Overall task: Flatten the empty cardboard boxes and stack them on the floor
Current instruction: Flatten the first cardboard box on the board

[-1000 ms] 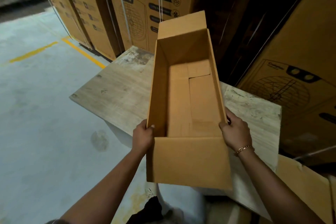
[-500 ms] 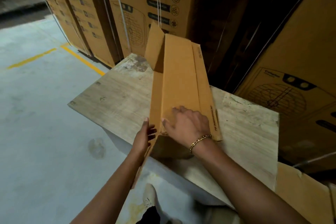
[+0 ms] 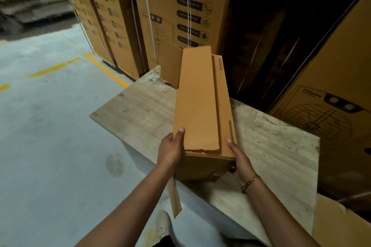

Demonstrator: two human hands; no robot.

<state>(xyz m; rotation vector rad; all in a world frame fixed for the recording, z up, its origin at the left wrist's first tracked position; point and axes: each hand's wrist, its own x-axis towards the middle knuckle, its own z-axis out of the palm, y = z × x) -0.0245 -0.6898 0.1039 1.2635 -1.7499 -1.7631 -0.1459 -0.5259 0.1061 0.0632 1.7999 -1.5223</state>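
A long brown cardboard box lies lengthwise on the wooden table, its flapped side turned up. One flap sticks up at its far end and another hangs below its near end. My left hand grips the near left corner, thumb on top. My right hand holds the near right corner, thumb on the top edge, fingers hidden under the box.
Tall printed appliance cartons stand behind the table and to the right. More cardboard leans at the lower right. Grey concrete floor with yellow lines spreads to the left. My shoe shows below the table edge.
The box was open side up, then was turned over. My right hand has left the top panel and now holds the near right corner; the left moved up to the left corner.
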